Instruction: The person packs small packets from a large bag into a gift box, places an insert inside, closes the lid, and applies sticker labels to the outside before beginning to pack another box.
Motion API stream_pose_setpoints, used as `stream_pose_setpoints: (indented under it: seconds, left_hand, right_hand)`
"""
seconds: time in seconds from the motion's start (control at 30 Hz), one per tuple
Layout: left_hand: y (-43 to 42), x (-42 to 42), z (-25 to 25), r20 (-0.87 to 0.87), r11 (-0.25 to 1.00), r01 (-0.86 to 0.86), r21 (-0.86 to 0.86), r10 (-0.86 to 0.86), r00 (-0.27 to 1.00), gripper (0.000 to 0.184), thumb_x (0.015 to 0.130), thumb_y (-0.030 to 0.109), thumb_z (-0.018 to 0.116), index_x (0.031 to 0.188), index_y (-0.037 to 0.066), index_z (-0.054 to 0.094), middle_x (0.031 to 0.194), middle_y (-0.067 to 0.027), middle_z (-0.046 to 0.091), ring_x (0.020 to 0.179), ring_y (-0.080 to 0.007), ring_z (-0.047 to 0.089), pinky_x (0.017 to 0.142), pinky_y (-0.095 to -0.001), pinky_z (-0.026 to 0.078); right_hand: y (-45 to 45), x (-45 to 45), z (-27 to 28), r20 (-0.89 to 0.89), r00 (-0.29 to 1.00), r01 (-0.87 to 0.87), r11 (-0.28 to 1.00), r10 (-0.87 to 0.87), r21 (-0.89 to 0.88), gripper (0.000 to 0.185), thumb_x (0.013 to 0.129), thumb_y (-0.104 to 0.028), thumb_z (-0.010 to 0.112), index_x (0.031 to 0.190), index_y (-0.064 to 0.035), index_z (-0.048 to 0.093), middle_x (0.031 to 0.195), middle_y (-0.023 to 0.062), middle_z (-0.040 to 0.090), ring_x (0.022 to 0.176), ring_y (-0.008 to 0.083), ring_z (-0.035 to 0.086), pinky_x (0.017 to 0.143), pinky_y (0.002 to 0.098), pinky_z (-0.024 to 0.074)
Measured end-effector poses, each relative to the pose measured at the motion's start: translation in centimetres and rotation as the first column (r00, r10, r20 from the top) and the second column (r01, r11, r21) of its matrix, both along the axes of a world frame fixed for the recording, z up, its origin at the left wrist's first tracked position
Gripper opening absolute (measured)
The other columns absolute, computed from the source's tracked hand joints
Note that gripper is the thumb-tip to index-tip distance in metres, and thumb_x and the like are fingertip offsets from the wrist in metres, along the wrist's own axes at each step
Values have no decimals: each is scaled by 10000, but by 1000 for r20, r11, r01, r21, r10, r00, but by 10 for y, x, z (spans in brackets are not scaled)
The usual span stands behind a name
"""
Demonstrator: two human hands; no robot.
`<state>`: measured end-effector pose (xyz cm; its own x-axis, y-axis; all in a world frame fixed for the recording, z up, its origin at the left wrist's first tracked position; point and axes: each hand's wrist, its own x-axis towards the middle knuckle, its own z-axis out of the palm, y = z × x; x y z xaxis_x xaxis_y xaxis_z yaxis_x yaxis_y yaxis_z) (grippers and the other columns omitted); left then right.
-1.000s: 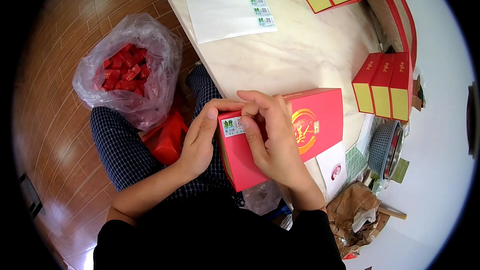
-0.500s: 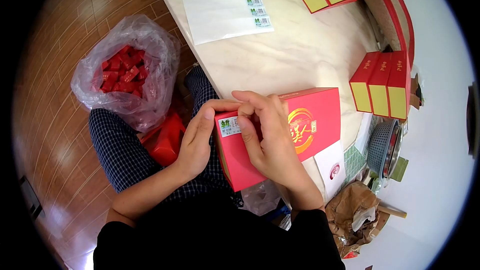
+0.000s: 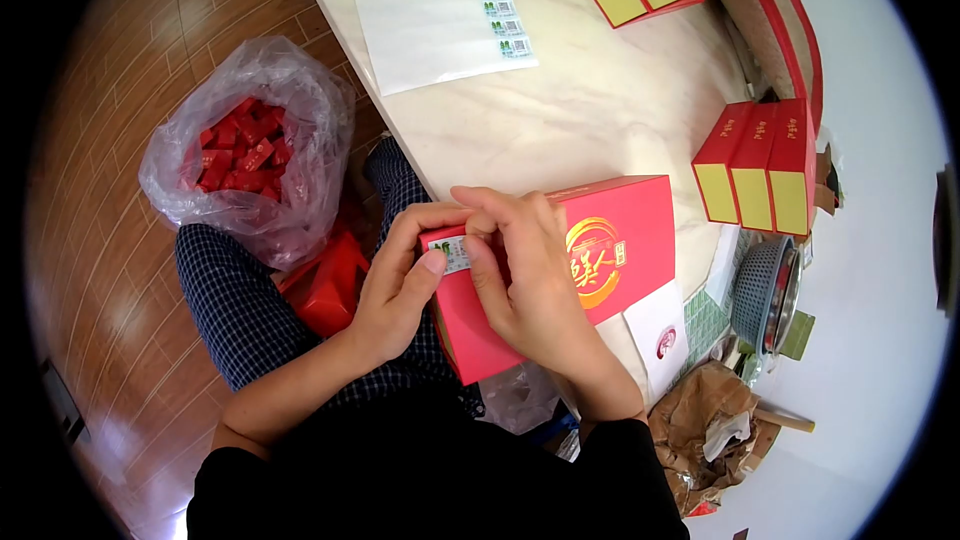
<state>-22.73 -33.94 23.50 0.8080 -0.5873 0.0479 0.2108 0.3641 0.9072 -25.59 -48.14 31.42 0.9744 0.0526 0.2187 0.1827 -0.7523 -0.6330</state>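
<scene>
A red gift box [image 3: 640, 225] with a gold ring emblem lies tilted over the table's near edge and my lap. A small white-and-green sticker label [image 3: 455, 254] sits on its top face at the left corner. My left hand [image 3: 395, 285] holds that corner, its thumb at the label's lower left edge and its fingers along the box's far edge. Across the box lies my right hand [image 3: 535, 280], its thumb at the label's right end and its bent fingers over the far edge. The right fingertips are partly hidden.
A sheet of stickers [image 3: 420, 25] lies on the marble table [image 3: 600, 90]. Red-and-yellow boxes [image 3: 755, 165] stand at the right, more at the back. A plastic bag [image 3: 325, 140] of small red packets is on the floor. A grey basket [image 3: 757, 290] and brown paper bag [image 3: 705, 420] are at right.
My left thumb has come down from above the box corner onto the label's lower left edge. The right hand has shifted slightly left along the box. The view has moved a little.
</scene>
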Motion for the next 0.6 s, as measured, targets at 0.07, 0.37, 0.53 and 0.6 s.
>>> stream_pose_setpoints:
  seconds: [0.07,0.37,0.53,0.6]
  left_hand:
    - [0,-1,0,11,1000,-8,26,7,1000,371,970,227,443,1244,-21,471,1218,-118,500,1139,-171,485,999,-309,365]
    - [-3,-2,3,90,988,-104,117,94,992,306,947,153,450,1186,-26,516,1121,-110,554,1082,-193,522,961,-304,381]
    - [-4,3,2,77,994,-77,72,71,995,288,929,107,462,1170,-36,527,1130,-113,574,1068,-165,538,946,-288,403]
    - [-3,4,9,3,996,-54,73,54,999,285,915,107,499,1162,-30,536,1115,-107,585,1048,-154,549,928,-284,420]
  right_hand:
    - [2,1,-2,19,1000,1,1000,-1,-24,457,778,44,628,1217,-26,526,854,48,569,801,231,511,735,357,349]
    - [10,-2,-5,175,985,49,948,6,-313,458,761,-47,634,1205,21,548,898,99,565,815,256,513,717,369,383]
    - [0,-2,2,167,974,218,828,-153,-517,365,758,2,601,1121,-36,612,815,86,529,762,258,492,682,374,370]
    - [-14,0,2,165,974,219,850,-157,-479,366,748,13,593,1109,-42,617,806,86,523,755,262,488,683,377,370]
